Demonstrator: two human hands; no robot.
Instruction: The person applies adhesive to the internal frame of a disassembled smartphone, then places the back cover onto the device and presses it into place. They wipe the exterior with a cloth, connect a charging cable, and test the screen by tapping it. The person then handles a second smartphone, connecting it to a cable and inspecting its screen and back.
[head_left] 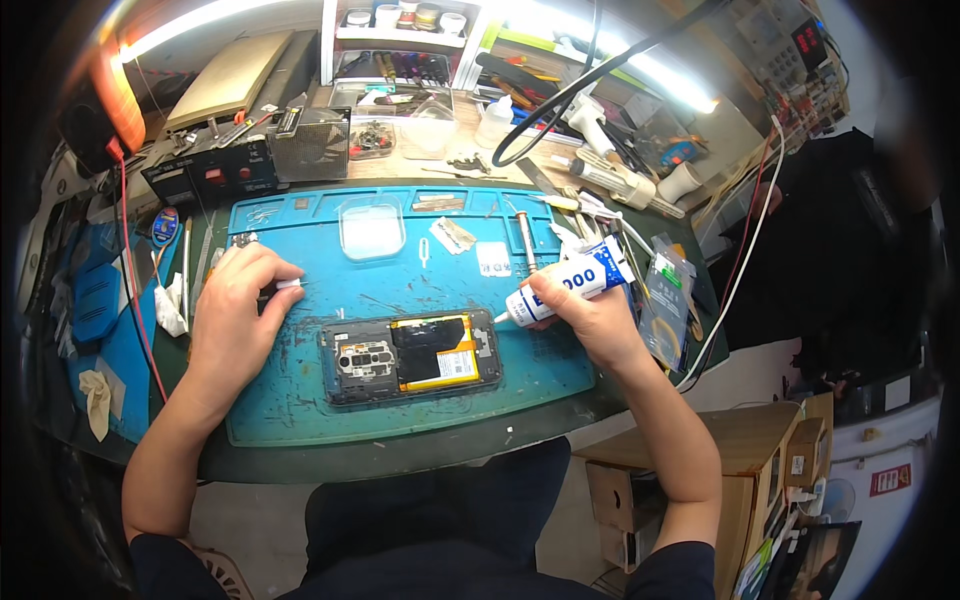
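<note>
An opened smartphone [410, 358] lies on the blue work mat [300, 420], back cover off, its battery and inner parts showing. My right hand [590, 318] is closed around a white and blue glue tube [572, 282]. The tube tilts down to the left, its thin nozzle at the phone's upper right corner; whether it touches cannot be made out. Over the mat's left side, my left hand [240, 305] is closed, pinching a small white piece [289, 284] that looks like a cap between thumb and fingers. It stays apart from the phone.
A clear plastic box [371, 228], a SIM eject pin [424, 252] and a screwdriver [525, 240] lie beyond the phone. A black power unit [215, 172] stands back left. Cables [765, 215] hang at right, near a person in dark clothes [830, 240].
</note>
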